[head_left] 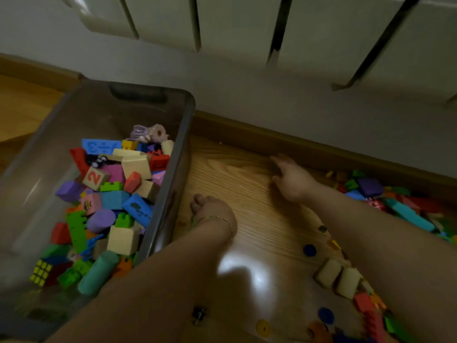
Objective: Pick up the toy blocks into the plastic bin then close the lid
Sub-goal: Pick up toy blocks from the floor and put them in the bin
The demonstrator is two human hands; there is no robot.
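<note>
A clear plastic bin stands on the wooden floor at the left, partly filled with coloured toy blocks. More blocks lie in a pile on the floor at the right, under and beyond my right forearm. Two wooden cylinders lie near the front. My left hand rests on the floor just beside the bin's right wall, its fingers curled, holding nothing that I can see. My right hand reaches over bare floor toward the baseboard with fingers spread, empty. No lid is in view.
A white radiator hangs on the wall above a brown baseboard. Small round discs, blue and yellow, and a tiny dark toy lie on the floor near the front.
</note>
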